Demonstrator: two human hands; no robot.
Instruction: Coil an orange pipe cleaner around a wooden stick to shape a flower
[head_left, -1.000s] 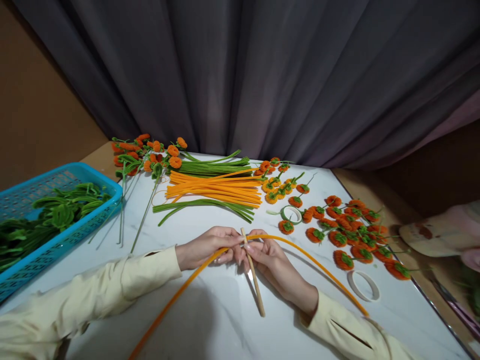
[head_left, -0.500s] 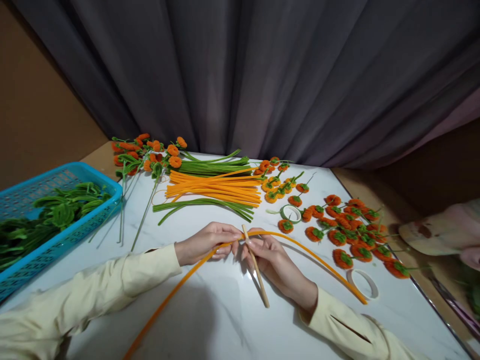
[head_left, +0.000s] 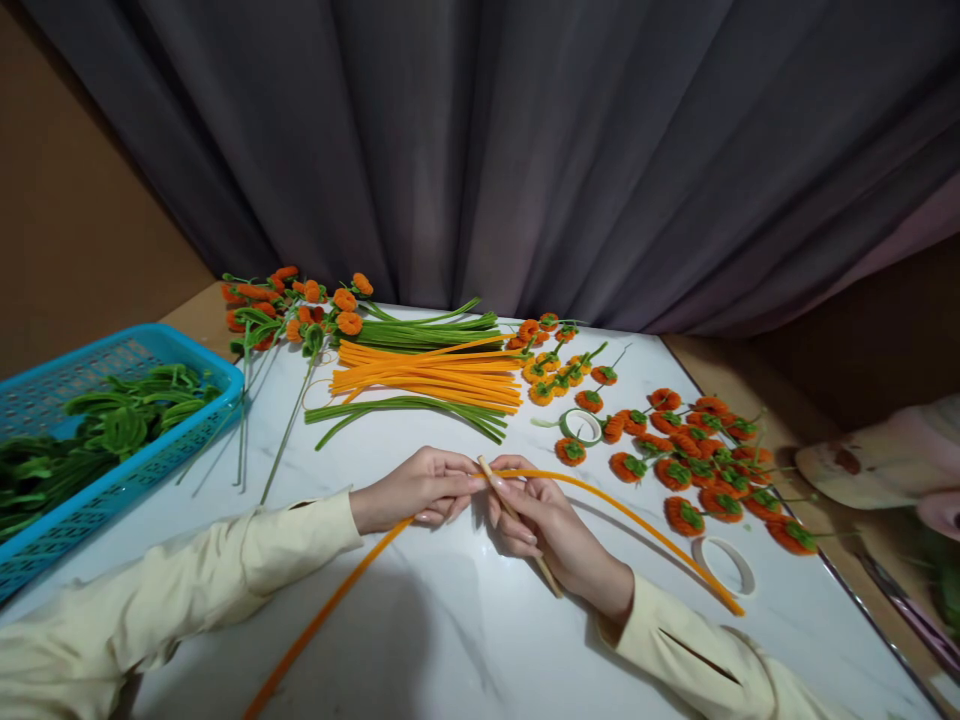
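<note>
My left hand (head_left: 420, 488) pinches a long orange pipe cleaner (head_left: 319, 620), whose one end runs down toward the lower left. Close beside it, my right hand (head_left: 544, 520) grips a thin wooden stick (head_left: 547, 577) that slants down to the right. The orange strip crosses the stick's upper end at my right fingertips and arcs away to the right, near a white tape ring (head_left: 724, 567). Both hands are above the white marbled tabletop (head_left: 450, 640).
Orange (head_left: 427, 375) and green pipe cleaners (head_left: 431, 333) lie behind my hands. A blue basket (head_left: 142, 445) of green pieces is at left. Orange flowers (head_left: 682, 515) spread at right, near green tape (head_left: 580, 427). Scissors (head_left: 900, 605) lie beyond the right edge.
The wooden stick has tilted, its lower end shifting right and slightly up. My right fingers have curled further around it. The orange strip's right end has moved slightly right and down.
</note>
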